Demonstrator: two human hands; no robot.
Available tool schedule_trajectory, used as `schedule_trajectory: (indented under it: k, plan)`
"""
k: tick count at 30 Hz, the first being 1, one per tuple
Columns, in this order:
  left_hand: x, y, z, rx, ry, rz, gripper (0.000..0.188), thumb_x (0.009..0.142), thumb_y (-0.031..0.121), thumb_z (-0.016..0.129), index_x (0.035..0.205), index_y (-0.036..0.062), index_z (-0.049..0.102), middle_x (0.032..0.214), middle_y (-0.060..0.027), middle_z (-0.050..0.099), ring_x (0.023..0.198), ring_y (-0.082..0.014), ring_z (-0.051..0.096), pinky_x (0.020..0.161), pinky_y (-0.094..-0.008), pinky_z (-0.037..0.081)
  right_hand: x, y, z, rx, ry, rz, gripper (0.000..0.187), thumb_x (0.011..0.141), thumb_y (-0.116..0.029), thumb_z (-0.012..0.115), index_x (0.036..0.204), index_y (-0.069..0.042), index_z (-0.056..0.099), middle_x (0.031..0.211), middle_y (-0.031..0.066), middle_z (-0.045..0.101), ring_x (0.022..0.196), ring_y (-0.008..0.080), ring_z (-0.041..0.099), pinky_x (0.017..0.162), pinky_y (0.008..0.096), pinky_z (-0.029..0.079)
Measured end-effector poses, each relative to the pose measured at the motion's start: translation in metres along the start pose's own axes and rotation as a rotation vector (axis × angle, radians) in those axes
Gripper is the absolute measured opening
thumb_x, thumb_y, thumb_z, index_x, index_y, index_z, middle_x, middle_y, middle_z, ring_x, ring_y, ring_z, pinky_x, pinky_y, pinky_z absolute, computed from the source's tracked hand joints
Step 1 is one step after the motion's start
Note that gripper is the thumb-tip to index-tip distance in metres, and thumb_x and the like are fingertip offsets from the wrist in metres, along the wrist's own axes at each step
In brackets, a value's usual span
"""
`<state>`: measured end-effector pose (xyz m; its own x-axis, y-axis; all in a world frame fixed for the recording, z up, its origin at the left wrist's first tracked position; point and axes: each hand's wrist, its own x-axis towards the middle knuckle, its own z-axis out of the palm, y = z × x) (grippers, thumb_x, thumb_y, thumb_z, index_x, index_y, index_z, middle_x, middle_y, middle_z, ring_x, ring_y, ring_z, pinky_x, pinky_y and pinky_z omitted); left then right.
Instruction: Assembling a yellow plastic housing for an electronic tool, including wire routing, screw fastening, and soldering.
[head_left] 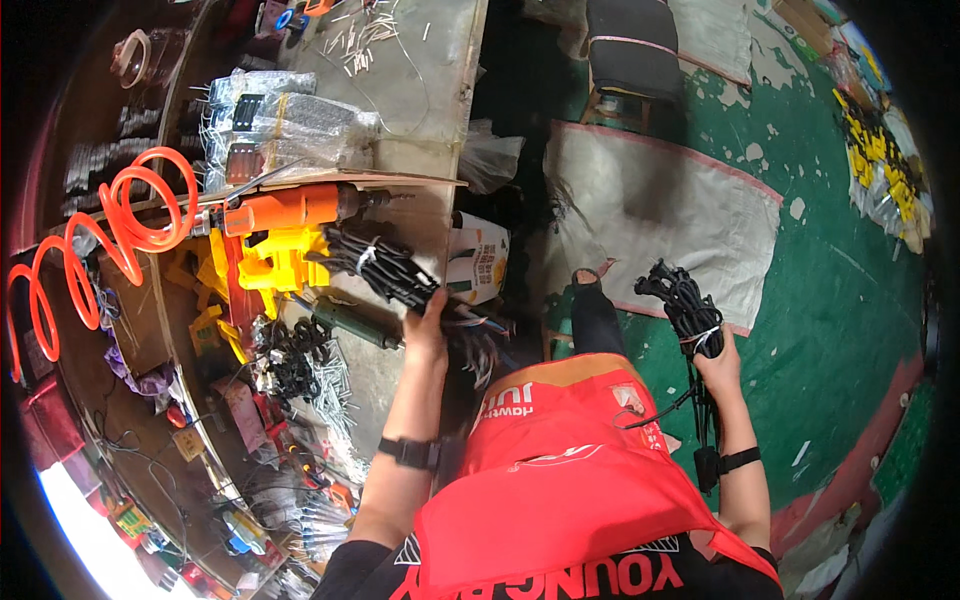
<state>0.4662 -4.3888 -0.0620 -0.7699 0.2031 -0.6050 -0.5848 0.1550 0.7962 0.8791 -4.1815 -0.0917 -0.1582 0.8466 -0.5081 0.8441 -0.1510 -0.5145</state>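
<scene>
My left hand (pixel 428 322) is closed around the end of a bundle of black cables (pixel 385 268), tied with a light-coloured band, over the workbench's edge. In my right hand (pixel 718 368) is another bundle of black cables (pixel 684 300), also banded, held out over the floor to the right. Loose cable from it trails along my right forearm to a black plug-like piece (pixel 707 464). Just left of the left-hand bundle are a yellow plastic fixture (pixel 285 262) and an orange power tool (pixel 290 208). A dark green cylindrical tool (pixel 350 322) lies below that bundle.
A coiled orange hose (pixel 130 215) arches over the bench's left side. Plastic-wrapped packs (pixel 310 125) sit farther back, and loose screws (pixel 335 395) lie nearer me. A white woven sheet (pixel 660 200) covers some green floor, with a padded stool (pixel 632 50) beyond and yellow-black parts (pixel 880 150) far right.
</scene>
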Motion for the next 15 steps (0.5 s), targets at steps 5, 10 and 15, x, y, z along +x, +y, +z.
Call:
schedule_trajectory:
  k: [5, 10, 15]
  plan:
    - [0.021, -0.005, 0.022, 0.004, -0.047, -0.106, 0.04, 0.084, 0.012, 0.069, 0.119, 0.0007, 0.053, 0.103, -0.0059, 0.062, 0.094, -0.0213, 0.058, 0.079, -0.0387, 0.05, -0.023, 0.073, -0.016, 0.101, 0.038, 0.136, 0.064, 0.063, -0.015, 0.067, 0.122, 0.0, 0.048, 0.105, 0.0216, 0.062, 0.098, 0.0311, 0.062, 0.087, 0.0377, 0.046]
    - [0.081, 0.0, -0.022, 0.044, -0.471, -0.189, 0.04, 0.092, 0.037, 0.055, 0.118, 0.0064, 0.056, 0.112, -0.0098, 0.061, 0.103, -0.0245, 0.057, 0.09, -0.0405, 0.043, -0.037, 0.119, -0.01, 0.074, 0.189, 0.338, 0.063, 0.059, -0.02, 0.072, 0.114, 0.002, 0.052, 0.106, 0.0241, 0.062, 0.1, 0.0357, 0.061, 0.087, 0.0398, 0.047]
    - [0.055, 0.02, 0.005, 0.337, -0.163, -0.257, 0.044, 0.087, 0.049, 0.061, 0.106, 0.0091, 0.061, 0.103, -0.0067, 0.063, 0.093, -0.0223, 0.059, 0.072, -0.0385, 0.05, -0.092, 0.193, -0.01, 0.176, 0.368, 0.69, 0.064, 0.06, -0.023, 0.073, 0.115, 0.001, 0.051, 0.104, 0.0225, 0.064, 0.097, 0.0374, 0.062, 0.086, 0.0408, 0.048]
